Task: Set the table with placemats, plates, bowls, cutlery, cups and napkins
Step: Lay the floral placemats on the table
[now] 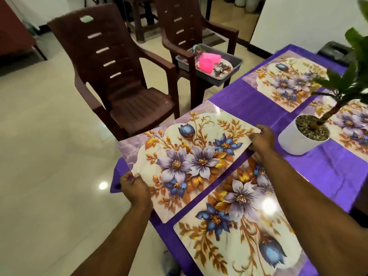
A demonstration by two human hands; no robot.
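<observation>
Placemat stage only, nothing beyond it on the desk yet.

Left to right:
- Left hand (133, 187) is gripping the near-left corner of the mat (185, 156), fingers curled over its edge.
- That mat is sitting at the desk's left corner, overhanging the edge on the chair side and skewed against the desk (249, 104) line. It's being held at both ends, so I'm reading it as being placed or straightened, not finished.
- Right hand (261, 139) is holding the mat's far-right edge, fingers bent down over it; thumb side is hidden, so the exact grip is unclear.
- Second mat (239, 226) is lying flat just beside the held one, nearest the camera, partly under the right forearm. Looks placed.
- Third mat (284, 80) is lying flat at the far end. Placed.
- Fourth mat (350, 128) is lying at the right edge, partly behind the plant pot (302, 136). Looks placed, only part showing.

Stock: grey tray (235, 58) is sitting on the far chair (179, 36), well apart from the mats, holding something pink (209, 61), what looks like a plate, and blurred bits I can't identify.

Judgement: three mats down, fourth being squared up. Plates, bowls, cutlery, cups, napkins are all outstanding. Early in the task.
</observation>
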